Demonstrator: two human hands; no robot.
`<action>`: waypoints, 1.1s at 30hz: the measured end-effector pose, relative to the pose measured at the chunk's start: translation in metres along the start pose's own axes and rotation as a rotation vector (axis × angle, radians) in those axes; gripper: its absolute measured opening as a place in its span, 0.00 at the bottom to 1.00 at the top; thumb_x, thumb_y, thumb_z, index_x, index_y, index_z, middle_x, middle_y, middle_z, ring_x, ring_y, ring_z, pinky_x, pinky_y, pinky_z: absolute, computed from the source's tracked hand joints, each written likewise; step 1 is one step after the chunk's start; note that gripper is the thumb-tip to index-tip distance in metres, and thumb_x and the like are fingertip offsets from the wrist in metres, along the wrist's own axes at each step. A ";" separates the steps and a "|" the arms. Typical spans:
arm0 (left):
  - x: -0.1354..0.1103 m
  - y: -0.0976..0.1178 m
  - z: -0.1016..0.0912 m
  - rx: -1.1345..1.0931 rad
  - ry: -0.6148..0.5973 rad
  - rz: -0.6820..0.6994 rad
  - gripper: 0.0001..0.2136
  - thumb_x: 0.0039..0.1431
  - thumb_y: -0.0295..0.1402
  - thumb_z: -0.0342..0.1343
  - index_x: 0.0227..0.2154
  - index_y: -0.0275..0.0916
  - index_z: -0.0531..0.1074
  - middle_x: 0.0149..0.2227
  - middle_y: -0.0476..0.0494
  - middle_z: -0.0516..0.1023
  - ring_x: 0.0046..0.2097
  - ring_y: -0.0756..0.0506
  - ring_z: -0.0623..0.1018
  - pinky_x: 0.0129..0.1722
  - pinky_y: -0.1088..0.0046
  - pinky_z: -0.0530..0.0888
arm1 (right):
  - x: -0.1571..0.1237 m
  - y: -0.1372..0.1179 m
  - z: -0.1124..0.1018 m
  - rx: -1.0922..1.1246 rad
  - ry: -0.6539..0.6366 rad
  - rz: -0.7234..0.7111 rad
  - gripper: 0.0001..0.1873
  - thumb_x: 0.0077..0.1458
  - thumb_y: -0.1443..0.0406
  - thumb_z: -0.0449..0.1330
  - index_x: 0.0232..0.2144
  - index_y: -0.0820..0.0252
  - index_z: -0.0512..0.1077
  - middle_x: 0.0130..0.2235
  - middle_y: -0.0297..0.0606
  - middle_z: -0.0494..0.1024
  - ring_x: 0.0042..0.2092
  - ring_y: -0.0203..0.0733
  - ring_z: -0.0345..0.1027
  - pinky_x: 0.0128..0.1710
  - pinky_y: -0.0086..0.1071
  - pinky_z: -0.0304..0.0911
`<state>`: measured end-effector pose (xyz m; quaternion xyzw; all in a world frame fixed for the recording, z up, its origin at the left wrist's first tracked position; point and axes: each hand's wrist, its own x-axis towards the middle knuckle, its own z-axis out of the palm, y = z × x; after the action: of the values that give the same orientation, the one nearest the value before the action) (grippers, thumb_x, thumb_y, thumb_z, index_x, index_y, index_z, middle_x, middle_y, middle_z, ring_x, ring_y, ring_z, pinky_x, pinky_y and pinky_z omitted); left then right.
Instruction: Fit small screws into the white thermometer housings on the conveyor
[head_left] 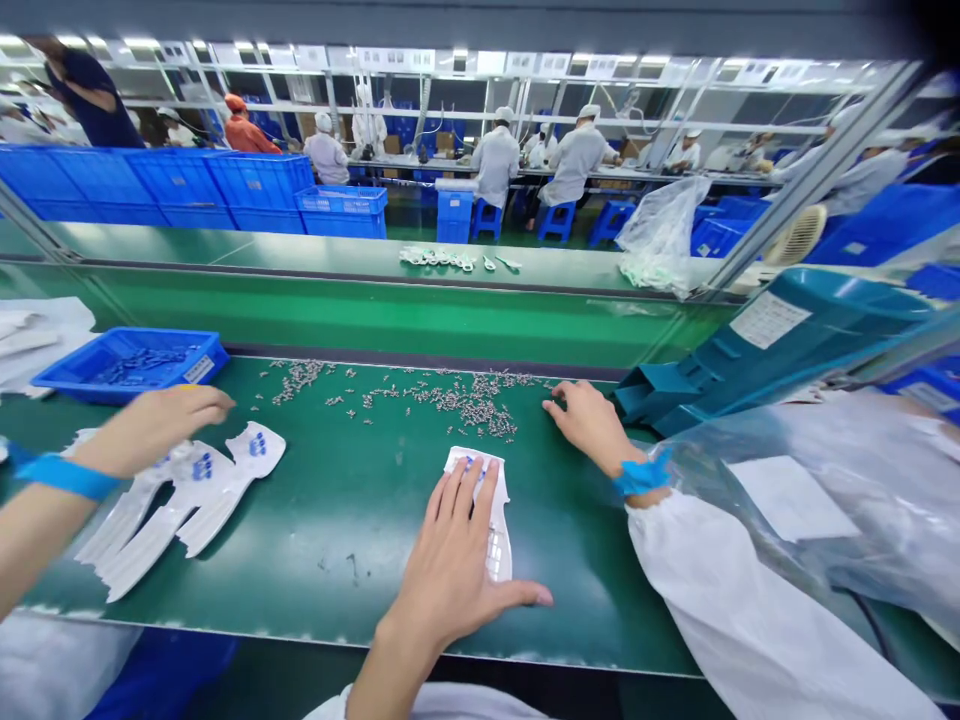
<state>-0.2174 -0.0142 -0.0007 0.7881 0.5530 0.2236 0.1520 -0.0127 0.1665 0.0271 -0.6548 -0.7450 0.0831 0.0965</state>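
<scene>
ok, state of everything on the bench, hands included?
Left hand: fingers spread, over the white shell
White shell: lying on the bench, partly covered
Right hand: fingers bent, beside the metal parts; grip unclear
Metal parts: loose, scattered, some heaped
Blue bin: open-topped, holding blue pieces
Left-side shells: lying close together, blue pieces on them
Co-worker's hand: near those shells, contact unclear

White curved plastic piece (500, 545), partly hidden, lying lengthwise, small metallic pieces (480, 402) loosely scattered beyond it
</scene>
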 end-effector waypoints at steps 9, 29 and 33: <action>0.001 0.001 -0.004 0.008 -0.052 -0.008 0.55 0.52 0.66 0.54 0.70 0.38 0.35 0.71 0.31 0.48 0.72 0.31 0.46 0.67 0.44 0.54 | -0.020 0.001 -0.012 0.033 -0.154 -0.120 0.12 0.61 0.68 0.53 0.41 0.60 0.76 0.41 0.45 0.81 0.45 0.51 0.74 0.41 0.36 0.62; 0.000 0.001 -0.001 0.037 -0.045 0.012 0.52 0.54 0.65 0.52 0.70 0.35 0.39 0.71 0.33 0.48 0.72 0.33 0.46 0.69 0.49 0.52 | -0.132 -0.063 -0.005 0.531 -0.507 -0.127 0.15 0.64 0.56 0.50 0.32 0.56 0.70 0.31 0.36 0.77 0.32 0.43 0.69 0.32 0.33 0.58; 0.000 0.000 0.000 0.048 -0.041 0.014 0.51 0.55 0.65 0.51 0.70 0.35 0.40 0.71 0.33 0.49 0.72 0.33 0.47 0.69 0.50 0.52 | -0.136 -0.062 -0.004 0.446 -0.487 -0.157 0.13 0.64 0.58 0.49 0.32 0.55 0.69 0.33 0.38 0.77 0.35 0.44 0.70 0.34 0.34 0.58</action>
<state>-0.2175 -0.0146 -0.0002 0.7998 0.5494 0.1953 0.1426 -0.0547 0.0241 0.0420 -0.5191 -0.7578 0.3904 0.0626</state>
